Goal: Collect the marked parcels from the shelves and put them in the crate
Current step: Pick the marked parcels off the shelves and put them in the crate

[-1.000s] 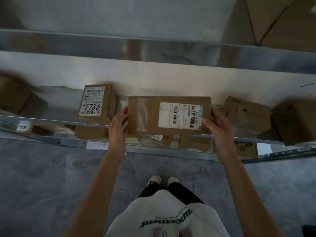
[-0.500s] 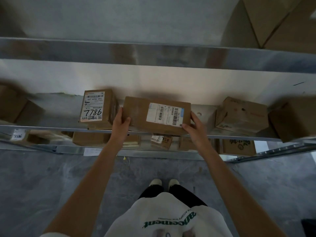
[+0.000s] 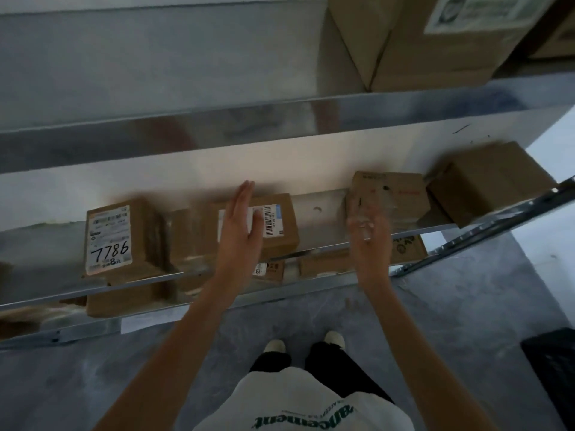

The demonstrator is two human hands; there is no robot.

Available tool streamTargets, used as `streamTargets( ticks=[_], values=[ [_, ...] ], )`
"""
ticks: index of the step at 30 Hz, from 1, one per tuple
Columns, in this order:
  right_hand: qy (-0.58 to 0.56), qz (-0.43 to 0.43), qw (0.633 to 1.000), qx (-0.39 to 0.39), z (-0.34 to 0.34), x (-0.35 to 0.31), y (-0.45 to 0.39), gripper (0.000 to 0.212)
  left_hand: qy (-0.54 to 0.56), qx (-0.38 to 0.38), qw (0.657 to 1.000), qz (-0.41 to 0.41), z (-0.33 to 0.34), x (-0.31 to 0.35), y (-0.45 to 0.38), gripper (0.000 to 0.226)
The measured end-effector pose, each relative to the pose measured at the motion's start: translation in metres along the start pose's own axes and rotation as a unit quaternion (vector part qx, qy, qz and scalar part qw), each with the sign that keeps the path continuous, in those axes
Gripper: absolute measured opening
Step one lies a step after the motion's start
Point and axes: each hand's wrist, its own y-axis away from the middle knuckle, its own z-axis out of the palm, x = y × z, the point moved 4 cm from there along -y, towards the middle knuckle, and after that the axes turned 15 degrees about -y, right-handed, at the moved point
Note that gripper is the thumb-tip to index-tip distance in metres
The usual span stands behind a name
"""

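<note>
A flat brown parcel (image 3: 280, 222) with a white barcode label lies on the metal shelf (image 3: 323, 213). My left hand (image 3: 241, 225) hovers over its left half with fingers straight, hiding part of the label. My right hand (image 3: 368, 234) is blurred, fingers loosely spread, to the right of the parcel and in front of a plain brown box (image 3: 392, 194); it holds nothing. A parcel marked 7786 (image 3: 115, 241) sits further left on the same shelf. A dark crate (image 3: 553, 368) shows at the lower right edge on the floor.
A large carton (image 3: 429, 42) stands on the upper shelf (image 3: 217, 126). Another brown box (image 3: 491, 181) sits at the shelf's right end. More small parcels (image 3: 270, 270) lie on the lower shelf. My feet (image 3: 305, 342) stand on the grey floor.
Both hands set the barcode parcel down on the shelf and let go of it. The left hand now hovers above it, the right hand has drawn off to the right.
</note>
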Motion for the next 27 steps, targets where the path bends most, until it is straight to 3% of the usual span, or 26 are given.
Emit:
streamTargets(
  ticks=[3,6,11,13,17,20,21,24,27],
  values=[
    [0.007,-0.003,0.994,0.112,-0.056,0.006,-0.028,0.053,0.054,-0.090,0.994,0.033,0.044,0.047,-0.010,0.047],
    [-0.004,0.046,0.989,0.142,-0.097,0.022,-0.060,0.067,0.054,-0.160,0.985,0.027,0.093,0.081,-0.017,0.051],
    [-0.081,0.179,0.980,-0.004,-0.120,0.055,-0.102,0.086,0.138,-0.208,0.958,-0.143,0.158,0.111,-0.023,0.059],
    [-0.099,0.194,0.973,-0.076,-0.122,0.059,-0.113,0.079,0.166,-0.212,0.944,-0.191,0.174,0.126,-0.020,0.056],
    [-0.113,0.156,0.966,-0.171,-0.128,0.052,-0.123,0.048,0.207,-0.125,0.939,-0.247,0.182,0.141,-0.014,0.039],
    [-0.157,0.151,0.956,-0.196,-0.140,0.045,-0.128,0.029,0.281,-0.056,0.903,-0.320,0.175,0.141,-0.006,0.036],
    [-0.172,0.158,0.952,-0.199,-0.143,0.044,-0.130,0.027,0.296,-0.039,0.892,-0.339,0.172,0.139,-0.002,0.035],
    [-0.208,0.195,0.932,-0.225,-0.143,0.039,-0.129,0.047,0.320,0.009,0.885,-0.337,0.159,0.137,0.009,0.031],
    [-0.218,0.181,0.925,-0.253,-0.142,0.031,-0.122,0.034,0.346,0.025,0.877,-0.334,0.150,0.137,0.014,0.034]
  ],
)
